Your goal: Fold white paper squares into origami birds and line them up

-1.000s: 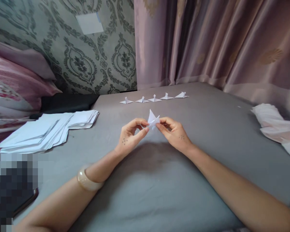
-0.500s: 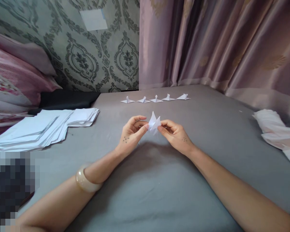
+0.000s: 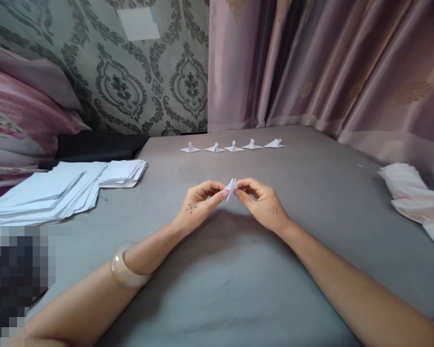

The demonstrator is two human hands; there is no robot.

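Between my hands is a small white folded paper piece (image 3: 231, 189), with narrow points at its top. My left hand (image 3: 201, 205) pinches its left side between thumb and fingers. On the right side, my right hand (image 3: 262, 200) grips it the same way, thumb toward me. Both hands are above the grey sheet, and the fingertips partly cover the paper. Beyond them, several white folded paper cranes (image 3: 233, 147) stand in a row.
Stacks of white paper sheets (image 3: 68, 188) lie at the left, beside a black cloth (image 3: 101, 146). A crumpled white cloth (image 3: 412, 190) rests at the right. The grey sheet (image 3: 202, 289) spans the surface up to the patterned wall and pink curtain (image 3: 235, 62).
My hands have drawn closer together and the paper between them now looks narrower, its spread points brought together. The row of cranes has stayed put.
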